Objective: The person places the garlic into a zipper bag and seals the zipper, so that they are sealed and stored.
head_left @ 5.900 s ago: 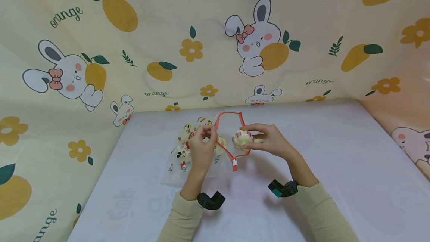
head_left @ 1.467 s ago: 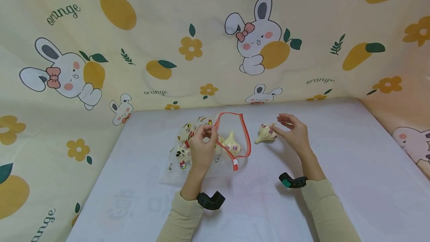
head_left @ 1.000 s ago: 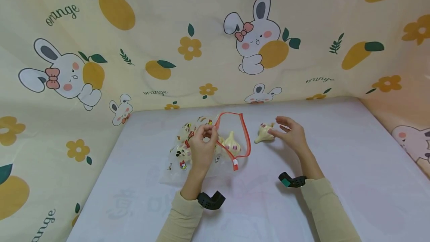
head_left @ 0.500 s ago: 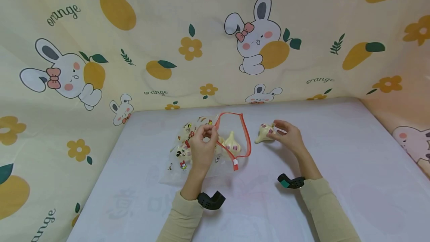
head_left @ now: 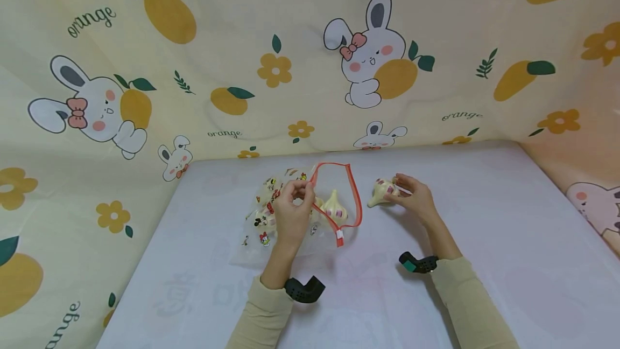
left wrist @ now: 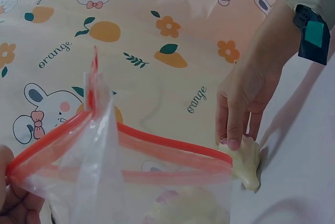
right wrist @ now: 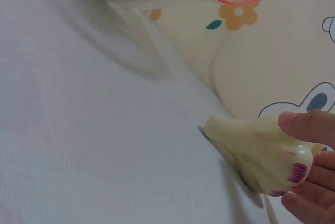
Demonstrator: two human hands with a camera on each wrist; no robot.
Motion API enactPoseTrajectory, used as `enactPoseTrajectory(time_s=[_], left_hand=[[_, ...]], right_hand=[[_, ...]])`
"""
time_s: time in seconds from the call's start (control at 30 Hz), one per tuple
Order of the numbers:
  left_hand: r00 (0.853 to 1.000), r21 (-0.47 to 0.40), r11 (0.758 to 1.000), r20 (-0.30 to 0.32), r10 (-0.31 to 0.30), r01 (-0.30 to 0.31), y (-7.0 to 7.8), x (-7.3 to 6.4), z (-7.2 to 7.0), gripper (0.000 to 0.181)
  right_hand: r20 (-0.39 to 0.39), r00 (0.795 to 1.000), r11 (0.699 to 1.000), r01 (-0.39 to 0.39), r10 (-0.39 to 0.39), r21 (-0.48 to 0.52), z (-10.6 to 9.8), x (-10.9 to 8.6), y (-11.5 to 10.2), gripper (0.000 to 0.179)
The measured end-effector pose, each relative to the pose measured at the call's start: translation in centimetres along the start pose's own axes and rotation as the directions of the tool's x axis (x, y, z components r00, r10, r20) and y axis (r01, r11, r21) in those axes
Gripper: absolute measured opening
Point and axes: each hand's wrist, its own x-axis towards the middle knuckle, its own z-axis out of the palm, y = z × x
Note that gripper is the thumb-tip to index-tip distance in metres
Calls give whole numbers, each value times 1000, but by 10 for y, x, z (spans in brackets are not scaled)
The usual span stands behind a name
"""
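Note:
My left hand pinches the red-edged rim of a clear zip bag printed with cartoon figures, and its mouth stands open toward the right. Inside, near the mouth, sits a cream garlic bulb with purple marks; more pale shapes behind the print are partly hidden by the hand. To the right of the bag, another garlic bulb lies tilted on the table, its stem to the left. My right hand holds this bulb between thumb and fingers, as the right wrist view shows, with the thumb on its upper side.
A white cloth covers the table. Behind it and at both sides hangs a cream curtain printed with rabbits and oranges. Each wrist carries a black camera mount. The bag's red slider hangs at its near right corner.
Earlier my right hand held a garlic bulb at the bag's mouth; it then moved right to the bulb on the table, and its fingers have closed round that bulb. The left hand stays put.

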Motion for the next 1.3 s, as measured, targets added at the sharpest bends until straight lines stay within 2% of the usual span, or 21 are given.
enactPoseTrajectory(time_s=[0.2, 0.7, 1.3], left_hand=[[1000, 3, 1000, 0, -4, 4, 0, 0, 0, 9], [1000, 1, 1000, -2, 7, -7, 0, 0, 0, 9], [1000, 6, 1000, -3, 22, -22, 0, 0, 0, 9]], right_hand=[[3, 1000, 1000, -20, 20, -18, 2, 0, 0, 70], [-4, 1000, 999, -3, 3, -53, 5, 1, 2, 61], [-2, 1000, 998, 5, -5, -66, 4, -1, 2, 61]])
